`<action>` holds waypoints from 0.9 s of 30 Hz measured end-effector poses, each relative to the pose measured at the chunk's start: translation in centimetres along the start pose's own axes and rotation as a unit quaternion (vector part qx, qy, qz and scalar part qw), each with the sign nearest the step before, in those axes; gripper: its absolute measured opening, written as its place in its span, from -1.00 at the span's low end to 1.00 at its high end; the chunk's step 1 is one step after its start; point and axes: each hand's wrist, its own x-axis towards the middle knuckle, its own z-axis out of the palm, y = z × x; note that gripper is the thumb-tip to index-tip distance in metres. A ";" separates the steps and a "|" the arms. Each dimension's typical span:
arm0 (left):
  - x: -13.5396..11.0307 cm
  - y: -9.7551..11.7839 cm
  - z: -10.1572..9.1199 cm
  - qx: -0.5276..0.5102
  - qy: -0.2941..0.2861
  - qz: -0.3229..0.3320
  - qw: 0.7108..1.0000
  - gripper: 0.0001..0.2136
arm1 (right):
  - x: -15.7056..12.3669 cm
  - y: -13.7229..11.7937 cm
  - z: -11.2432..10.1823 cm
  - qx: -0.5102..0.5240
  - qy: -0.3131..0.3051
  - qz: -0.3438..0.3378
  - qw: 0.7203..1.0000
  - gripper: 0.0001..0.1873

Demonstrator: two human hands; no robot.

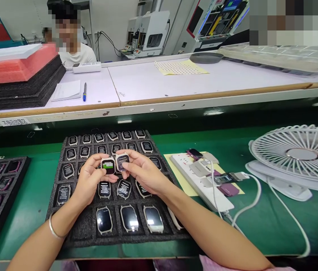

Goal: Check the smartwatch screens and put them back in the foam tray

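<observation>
The left hand (91,180) is pinching a pale watch (108,166) between thumb and fingers; its lit screen shows a green band. The right hand (144,171) grasps a second watch (123,161), with the thumb upon its dark screen. Both are held side by side above the foam tray (81,230), where similar watches (104,219) lie in compartments. The step seems to be a checking of the screens. The next move, I judge, calls for a steady pinch and a light thumb. Farther right on the green worktop (37,199) are a power strip (202,188) and a fan (302,153).
</observation>
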 end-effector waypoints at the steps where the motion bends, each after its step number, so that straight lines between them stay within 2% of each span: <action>1: 0.0 0.0 0.0 0.001 -0.001 0.000 1.000 -0.69 | 0.0 0.0 0.0 -0.002 -0.001 -0.001 1.000 -0.66; 10: -0.1 0.3 0.2 0.004 0.005 0.002 1.000 -0.66 | -0.2 0.0 0.1 -0.001 -0.012 -0.005 1.000 -0.49; 15: -0.3 0.2 0.3 0.018 -0.001 -0.003 1.000 -0.65 | 0.1 0.2 0.1 0.017 0.017 0.004 1.000 -0.69; 18: -0.3 0.2 0.3 0.024 -0.002 -0.010 1.000 -0.63 | 0.2 0.1 0.0 0.040 0.031 0.018 0.999 -0.66; 27: -0.3 0.4 0.5 0.025 0.005 -0.013 1.000 -0.63 | 0.1 0.0 0.2 0.000 0.022 0.000 1.000 -0.67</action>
